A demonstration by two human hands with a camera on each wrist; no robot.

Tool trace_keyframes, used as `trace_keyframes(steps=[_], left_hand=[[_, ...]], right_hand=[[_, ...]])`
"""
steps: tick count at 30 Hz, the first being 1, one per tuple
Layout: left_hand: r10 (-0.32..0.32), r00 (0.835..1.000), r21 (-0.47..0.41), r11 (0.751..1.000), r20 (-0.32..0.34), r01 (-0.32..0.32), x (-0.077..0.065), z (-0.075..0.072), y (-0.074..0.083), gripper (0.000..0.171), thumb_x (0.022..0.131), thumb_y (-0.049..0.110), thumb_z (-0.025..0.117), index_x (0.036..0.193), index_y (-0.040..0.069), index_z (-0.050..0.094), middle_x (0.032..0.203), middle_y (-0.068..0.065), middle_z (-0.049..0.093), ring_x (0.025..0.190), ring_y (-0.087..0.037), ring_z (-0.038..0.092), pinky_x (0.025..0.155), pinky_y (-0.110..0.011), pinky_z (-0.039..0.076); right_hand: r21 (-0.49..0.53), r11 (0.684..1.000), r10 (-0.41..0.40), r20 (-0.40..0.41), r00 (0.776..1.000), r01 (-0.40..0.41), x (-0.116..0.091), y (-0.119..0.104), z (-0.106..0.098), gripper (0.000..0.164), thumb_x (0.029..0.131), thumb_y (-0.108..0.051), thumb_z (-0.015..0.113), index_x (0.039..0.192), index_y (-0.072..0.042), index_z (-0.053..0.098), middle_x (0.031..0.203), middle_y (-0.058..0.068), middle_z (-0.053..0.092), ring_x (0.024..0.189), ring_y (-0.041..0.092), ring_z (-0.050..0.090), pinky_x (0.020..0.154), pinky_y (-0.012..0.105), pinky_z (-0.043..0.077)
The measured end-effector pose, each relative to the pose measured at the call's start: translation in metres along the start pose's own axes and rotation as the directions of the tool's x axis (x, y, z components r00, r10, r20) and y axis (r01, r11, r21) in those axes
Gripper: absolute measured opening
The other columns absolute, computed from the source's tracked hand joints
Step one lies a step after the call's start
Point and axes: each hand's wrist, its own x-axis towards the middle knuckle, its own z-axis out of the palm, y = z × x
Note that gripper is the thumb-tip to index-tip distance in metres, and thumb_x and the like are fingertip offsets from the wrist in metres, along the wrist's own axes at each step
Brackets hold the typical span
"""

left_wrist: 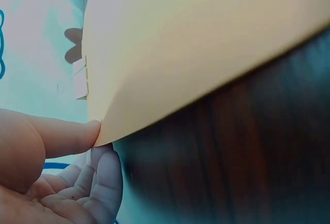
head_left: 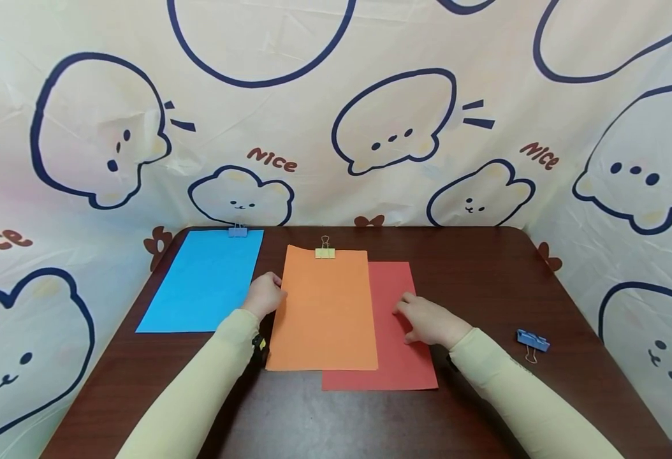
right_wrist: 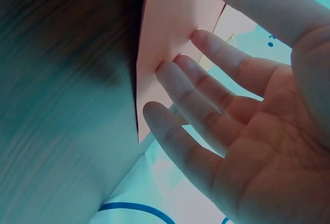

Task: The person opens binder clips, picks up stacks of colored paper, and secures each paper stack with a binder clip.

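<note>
Left hand [head_left: 264, 295] pinches orange sheet [head_left: 324, 312] edge.

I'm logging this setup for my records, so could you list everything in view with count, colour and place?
table: 1, dark brown, lower middle of the head view
backdrop: 1 visible, pale with navy cartoon outlines, behind the table and at both sides
blue paper: 1 visible sheet, blue, table's left
orange paper: 1 visible sheet, orange, table's middle
red paper: 1 visible sheet, red, partly covered by the orange paper
far blue clip: 1, blue, blue paper's far edge
yellow clip: 1, yellow, orange paper's far edge
loose blue clip: 1, blue, table's right
sleeves: 2, pale yellow, both arms
left grip: 1, bare, pinching the orange paper's left edge
right grip: 1, bare, touching the red paper
</note>
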Motion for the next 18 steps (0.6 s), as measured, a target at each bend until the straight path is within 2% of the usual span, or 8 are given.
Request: trace_keyframes(steps=[12,16,18], left_hand=[[-0.009,1.0,0.053,0.999,-0.019,0.01,-0.003,-0.009,-0.005,0.022,0.099,0.008,0.062,0.115,-0.007,0.057,0.1,-0.022,0.065,0.081,-0.031,0.061,0.069,-0.038,0.052],[0.01,1.0,0.11,0.994,-0.013,-0.009,-0.004,-0.011,-0.002,0.026,0.099,0.008,0.061,0.118,-0.009,0.054,0.103,-0.025,0.066,0.083,-0.033,0.063,0.072,-0.041,0.054],[0.041,0.999,0.173,0.984,-0.022,-0.037,-0.007,-0.011,0.001,0.031,0.098,0.009,0.064,0.12,-0.011,0.054,0.106,-0.027,0.065,0.087,-0.035,0.063,0.076,-0.044,0.055]], right_hand=[[0.01,1.0,-0.008,-0.011,1.0,0.008,0.0,0.001,0.001,0.054,0.078,-0.019,0.091,0.125,-0.005,0.067,0.116,0.01,0.059,0.102,0.024,0.06,0.094,0.041,0.057],[0.009,1.0,-0.008,-0.012,1.0,0.008,-0.001,0.001,0.001,0.054,0.079,-0.019,0.091,0.126,-0.005,0.067,0.117,0.01,0.059,0.103,0.024,0.06,0.095,0.041,0.057],[0.011,1.0,-0.004,-0.011,1.0,0.004,-0.001,0.001,0.001,0.054,0.079,-0.019,0.091,0.126,-0.005,0.067,0.117,0.01,0.059,0.104,0.024,0.06,0.095,0.041,0.057]])
